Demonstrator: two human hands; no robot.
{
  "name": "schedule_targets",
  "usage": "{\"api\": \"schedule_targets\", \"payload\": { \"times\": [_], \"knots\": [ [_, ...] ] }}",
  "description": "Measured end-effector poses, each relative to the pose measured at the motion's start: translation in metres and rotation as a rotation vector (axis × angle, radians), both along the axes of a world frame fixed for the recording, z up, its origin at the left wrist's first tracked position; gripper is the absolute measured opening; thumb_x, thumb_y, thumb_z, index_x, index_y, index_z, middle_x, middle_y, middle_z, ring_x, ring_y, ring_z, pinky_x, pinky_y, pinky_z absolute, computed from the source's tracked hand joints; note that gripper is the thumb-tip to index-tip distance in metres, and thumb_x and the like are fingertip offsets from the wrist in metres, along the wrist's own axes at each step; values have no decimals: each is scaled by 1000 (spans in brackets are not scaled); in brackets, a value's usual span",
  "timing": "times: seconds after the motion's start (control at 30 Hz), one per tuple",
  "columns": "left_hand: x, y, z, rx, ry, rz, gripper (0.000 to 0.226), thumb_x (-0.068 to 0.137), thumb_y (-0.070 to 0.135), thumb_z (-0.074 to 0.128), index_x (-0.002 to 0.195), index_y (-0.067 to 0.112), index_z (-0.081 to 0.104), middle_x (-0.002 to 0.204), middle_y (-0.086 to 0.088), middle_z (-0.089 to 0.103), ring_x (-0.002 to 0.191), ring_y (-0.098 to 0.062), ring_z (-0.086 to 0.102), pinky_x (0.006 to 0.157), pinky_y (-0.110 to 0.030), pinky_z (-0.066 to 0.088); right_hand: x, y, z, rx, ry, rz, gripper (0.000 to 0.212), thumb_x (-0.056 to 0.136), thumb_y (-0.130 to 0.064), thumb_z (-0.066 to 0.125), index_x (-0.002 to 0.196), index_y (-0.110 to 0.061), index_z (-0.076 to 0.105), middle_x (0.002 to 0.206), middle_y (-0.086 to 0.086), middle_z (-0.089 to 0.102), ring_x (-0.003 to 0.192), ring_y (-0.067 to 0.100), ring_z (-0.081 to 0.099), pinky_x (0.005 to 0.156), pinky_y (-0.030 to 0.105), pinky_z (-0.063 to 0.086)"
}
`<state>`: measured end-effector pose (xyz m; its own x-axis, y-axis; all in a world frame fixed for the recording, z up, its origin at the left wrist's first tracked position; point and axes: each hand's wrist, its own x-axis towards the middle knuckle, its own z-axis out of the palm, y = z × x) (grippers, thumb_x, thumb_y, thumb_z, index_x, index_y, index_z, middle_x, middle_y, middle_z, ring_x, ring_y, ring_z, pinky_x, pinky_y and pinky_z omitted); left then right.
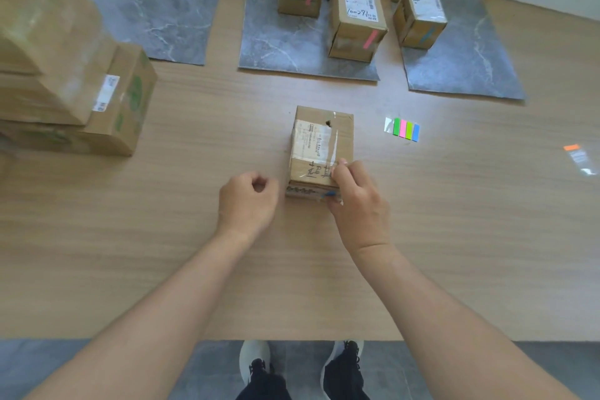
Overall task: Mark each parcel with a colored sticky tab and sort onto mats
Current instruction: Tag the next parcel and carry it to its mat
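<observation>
One wide tabletop (194,127) is carrying it all, with three grey mats (156,10) lying along its far side. The parcel (321,143) is sitting mid-tabletop, short of them. It is a small taped carton, probably light and stiff-walled, slick where the tape is shining — best taken by the bare cardboard side walls. The right hand (357,201) is curling over its near right corner and gripping there. The left hand (248,201) is hovering just left, loosely curled, holding nothing. A blue tab (331,194) is peeking out beneath the right fingers.
</observation>
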<state>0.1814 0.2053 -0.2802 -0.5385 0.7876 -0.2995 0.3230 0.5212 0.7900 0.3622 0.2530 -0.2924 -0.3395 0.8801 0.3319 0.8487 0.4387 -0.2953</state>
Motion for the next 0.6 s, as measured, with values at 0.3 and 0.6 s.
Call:
{"api": "schedule_targets", "payload": {
  "times": [0.3, 0.6],
  "knots": [
    [25, 13, 53, 140, -647, -6, 51, 105, 32, 23, 98, 27, 74, 97, 9, 76, 92, -5, 66, 79, -22, 49, -2, -10, 42, -579, 916, -243, 30, 94, -44, 66, 119, -28, 68, 126, -9, 63, 105, 11, 69, 88, 27, 57],
    [26, 11, 156, 143, -555, -131, 51, 105, 43, 24, 107, 24, 71, 77, 11, 74, 78, -10, 66, 77, -24, 49, 6, -14, 167, -742, 1185, -358, 37, 101, -25, 43, 93, -21, 79, 95, -7, 79, 99, 21, 72, 90, 38, 57]
  ]
}}
